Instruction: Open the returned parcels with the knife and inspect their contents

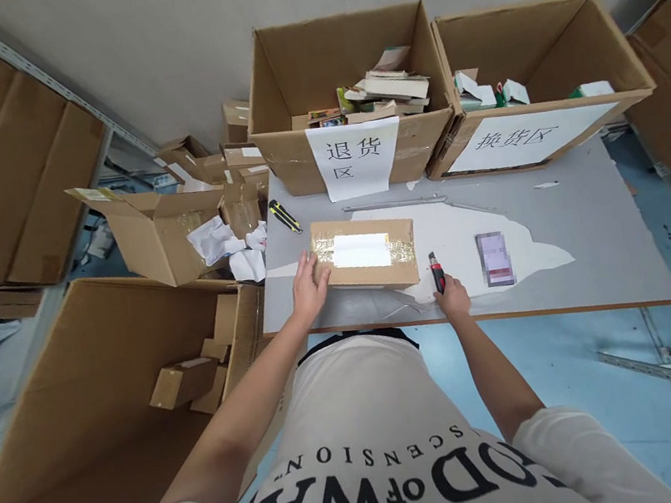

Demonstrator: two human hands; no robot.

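A taped cardboard box (402, 233) with a white label lies flat on the table in front of me. My left hand (309, 288) rests against its left end, fingers apart and not wrapped round it. To the right of the box, my right hand (454, 297) grips a red and black utility knife (437, 272) near the table's front edge. The knife points away from me, apart from the box. A second utility knife, yellow and black (285, 217), lies beyond the box's left corner.
Behind stand a large carton of books (290, 161) and a carton of green-and-white packages (629, 107), both with paper signs. A phone (494, 259) lies on white sheeting (527, 244) at right. Left of the table (599, 246) are a big open carton (93, 363) and crumpled paper (247, 264).
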